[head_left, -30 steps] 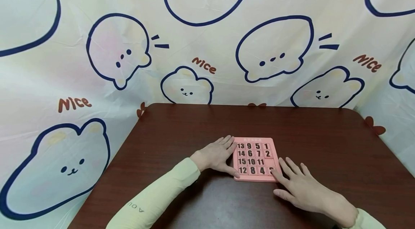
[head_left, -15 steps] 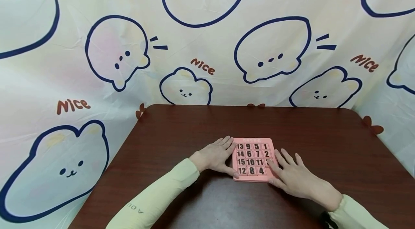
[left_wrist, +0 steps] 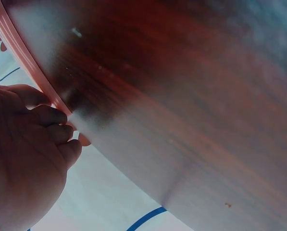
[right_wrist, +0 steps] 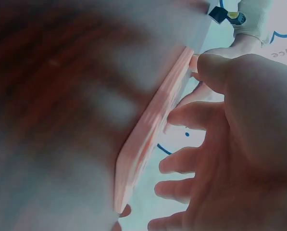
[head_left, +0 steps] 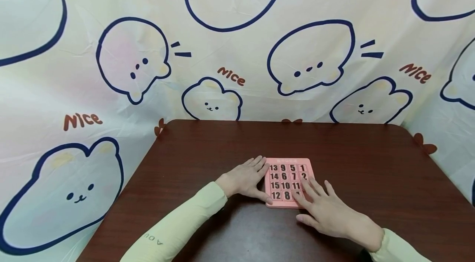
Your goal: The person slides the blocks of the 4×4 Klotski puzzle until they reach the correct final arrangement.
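A pink sliding number puzzle (head_left: 285,185) lies flat on the table, its black-numbered tiles facing up. My left hand (head_left: 245,178) rests along its left side, fingers near the upper left edge and thumb at the lower left corner. In the left wrist view the fingertips (left_wrist: 58,118) touch the puzzle's rim. My right hand (head_left: 328,212) reaches over the puzzle's lower right part with fingers spread. Its index fingertip is at the tile numbered 4 in the bottom row. That hand hides the right ends of the two lower rows. The right wrist view shows the puzzle (right_wrist: 150,125) edge-on.
The dark brown wooden table (head_left: 208,146) extends around the puzzle on all sides. Behind it and to both sides hangs a pale cloth (head_left: 256,47) printed with blue-outlined cartoon bears.
My right index finger has slid the 3 tile up from the bottom row into the gap above it, then moved left to the 4 tile. The left hand has stayed in place.
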`<state>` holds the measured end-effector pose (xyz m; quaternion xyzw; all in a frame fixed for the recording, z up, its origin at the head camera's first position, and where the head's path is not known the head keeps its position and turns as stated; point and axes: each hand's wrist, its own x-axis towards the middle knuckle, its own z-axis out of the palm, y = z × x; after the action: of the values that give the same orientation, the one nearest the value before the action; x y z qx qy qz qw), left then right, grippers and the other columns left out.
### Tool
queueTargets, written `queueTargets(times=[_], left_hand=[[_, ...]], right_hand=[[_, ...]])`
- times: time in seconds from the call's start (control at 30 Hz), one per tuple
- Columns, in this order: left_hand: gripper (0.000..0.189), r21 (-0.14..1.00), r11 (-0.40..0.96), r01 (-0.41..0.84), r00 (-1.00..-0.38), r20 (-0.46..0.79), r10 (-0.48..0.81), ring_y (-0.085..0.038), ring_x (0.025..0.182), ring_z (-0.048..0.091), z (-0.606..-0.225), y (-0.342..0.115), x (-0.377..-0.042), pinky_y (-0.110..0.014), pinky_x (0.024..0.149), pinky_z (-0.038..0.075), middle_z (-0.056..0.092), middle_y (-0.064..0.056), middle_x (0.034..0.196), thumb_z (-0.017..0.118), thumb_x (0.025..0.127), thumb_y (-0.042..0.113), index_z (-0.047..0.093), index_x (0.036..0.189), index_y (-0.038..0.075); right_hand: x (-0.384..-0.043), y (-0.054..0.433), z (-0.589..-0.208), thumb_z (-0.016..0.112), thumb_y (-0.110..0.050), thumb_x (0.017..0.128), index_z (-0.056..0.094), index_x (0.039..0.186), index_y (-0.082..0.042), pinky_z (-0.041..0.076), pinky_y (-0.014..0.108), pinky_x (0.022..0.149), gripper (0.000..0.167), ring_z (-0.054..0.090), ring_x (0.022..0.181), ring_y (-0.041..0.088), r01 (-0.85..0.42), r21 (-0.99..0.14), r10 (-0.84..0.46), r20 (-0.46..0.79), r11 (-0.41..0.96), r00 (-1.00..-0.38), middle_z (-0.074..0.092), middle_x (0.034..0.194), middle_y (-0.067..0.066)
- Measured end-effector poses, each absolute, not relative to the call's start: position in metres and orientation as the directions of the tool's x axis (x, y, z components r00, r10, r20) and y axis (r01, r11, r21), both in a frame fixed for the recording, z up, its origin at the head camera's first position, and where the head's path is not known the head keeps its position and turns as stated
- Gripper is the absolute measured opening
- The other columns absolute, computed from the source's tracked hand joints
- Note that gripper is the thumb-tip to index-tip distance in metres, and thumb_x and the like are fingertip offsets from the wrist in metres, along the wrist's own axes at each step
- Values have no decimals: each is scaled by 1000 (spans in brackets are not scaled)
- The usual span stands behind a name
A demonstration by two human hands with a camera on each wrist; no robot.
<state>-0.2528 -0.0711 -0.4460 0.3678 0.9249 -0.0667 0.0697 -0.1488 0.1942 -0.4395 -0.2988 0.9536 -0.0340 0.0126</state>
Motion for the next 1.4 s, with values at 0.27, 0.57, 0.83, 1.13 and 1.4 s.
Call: queueTargets(times=[0.27,0.57,0.83,1.13,1.4], left_hand=[[121,-71,717,694,-716,-178,675,-25,154,11,-447,-72,-253,-37,126,17,16,-12,165,44,71,92,21,157,10],[121,-85,714,694,-716,-176,675,-25,154,11,-449,-74,-253,-36,126,17,16,-12,165,43,72,92,22,157,10],[120,-57,728,683,-724,-181,666,-25,154,10,-447,-69,-250,-36,126,15,14,-11,166,44,72,92,20,158,11],[120,-87,719,689,-721,-177,670,-24,154,12,-445,-71,-251,-36,126,17,17,-12,165,44,72,91,22,157,10],[120,-118,715,689,-723,-179,667,-23,154,12,-445,-71,-253,-35,126,16,17,-11,165,41,71,93,23,157,11]], right_hand=[[-145,208,-451,50,-57,96,53,143,-29,26,75,104,54,30,144,46,-533,-62,-533,23,844,-846,39,154,23],[-143,222,-452,52,-56,95,53,143,-29,28,73,104,55,30,144,47,-508,-85,-507,30,857,-861,39,154,22],[-141,229,-450,54,-56,94,53,142,-28,33,71,102,56,33,142,47,-496,-100,-497,17,862,-867,39,153,24],[-147,215,-447,53,-56,95,53,143,-27,31,71,105,56,29,144,45,-534,-89,-534,25,841,-845,37,155,22],[-156,191,-446,48,-55,98,47,147,-27,27,74,106,57,27,146,46,-596,-111,-601,-17,795,-799,33,156,23]])
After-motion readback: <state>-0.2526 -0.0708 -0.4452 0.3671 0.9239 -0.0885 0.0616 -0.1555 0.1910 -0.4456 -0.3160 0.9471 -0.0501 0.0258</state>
